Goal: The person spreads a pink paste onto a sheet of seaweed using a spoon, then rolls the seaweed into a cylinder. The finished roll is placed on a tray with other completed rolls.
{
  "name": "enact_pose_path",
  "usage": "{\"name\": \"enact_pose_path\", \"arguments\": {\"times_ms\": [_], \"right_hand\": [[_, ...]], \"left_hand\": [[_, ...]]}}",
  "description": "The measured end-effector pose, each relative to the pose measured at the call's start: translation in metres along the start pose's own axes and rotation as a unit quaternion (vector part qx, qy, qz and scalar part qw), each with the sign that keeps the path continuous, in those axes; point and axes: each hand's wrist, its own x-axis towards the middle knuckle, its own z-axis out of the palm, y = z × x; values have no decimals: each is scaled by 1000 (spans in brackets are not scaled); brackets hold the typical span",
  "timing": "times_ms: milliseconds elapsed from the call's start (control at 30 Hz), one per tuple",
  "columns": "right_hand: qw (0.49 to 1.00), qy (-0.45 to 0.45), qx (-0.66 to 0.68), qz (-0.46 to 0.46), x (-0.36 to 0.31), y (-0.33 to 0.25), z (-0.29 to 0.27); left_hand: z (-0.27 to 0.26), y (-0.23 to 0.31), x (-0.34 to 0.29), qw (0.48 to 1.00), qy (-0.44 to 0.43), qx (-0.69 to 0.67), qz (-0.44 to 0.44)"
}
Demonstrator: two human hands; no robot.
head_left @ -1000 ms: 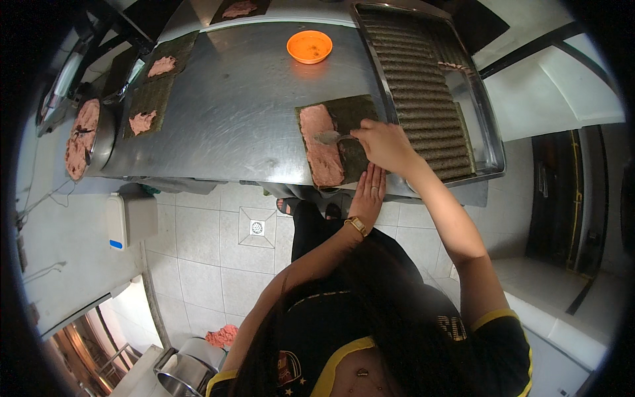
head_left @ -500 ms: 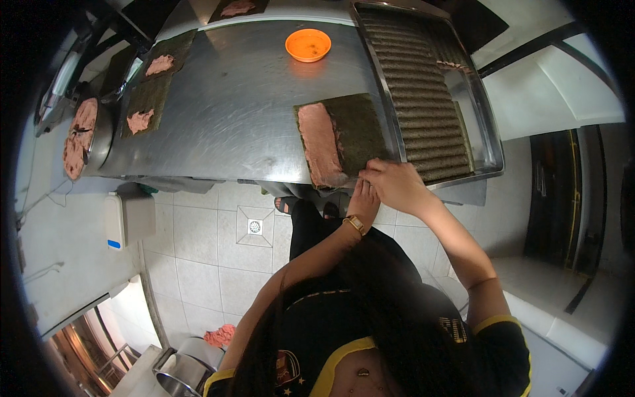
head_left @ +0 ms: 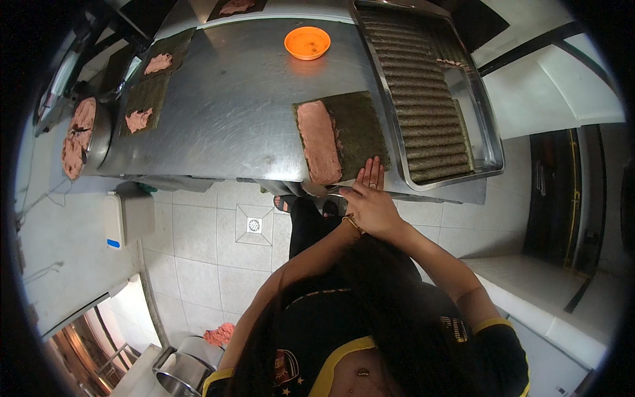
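Left hand [head_left: 369, 177] rests on seaweed [head_left: 360, 126]; right hand [head_left: 376, 212] holds a spoon [head_left: 315, 189]

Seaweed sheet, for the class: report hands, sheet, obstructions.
Left hand on seaweed sheet, near-right corner. Right hand holding spoon, partly covering left. Pink paste spread along sheet's left side.

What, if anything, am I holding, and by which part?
Your right hand holds the spoon by its handle; your left hand holds nothing, its fingers lying flat on the seaweed.
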Motion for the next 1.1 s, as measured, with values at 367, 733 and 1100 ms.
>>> {"name": "enact_pose_path", "arguments": {"times_ms": [367,733,1100], "right_hand": [[998,-9,43,35,-5,11,-9],[998,-7,32,52,-6,4,0],[996,42,-44,-64,7,38,-33]], "left_hand": [[9,2,5,1000,20,11,-10],[2,3,6,1000,23,-3,-14],[-9,-7,1,998,-50,-13,29]]}}
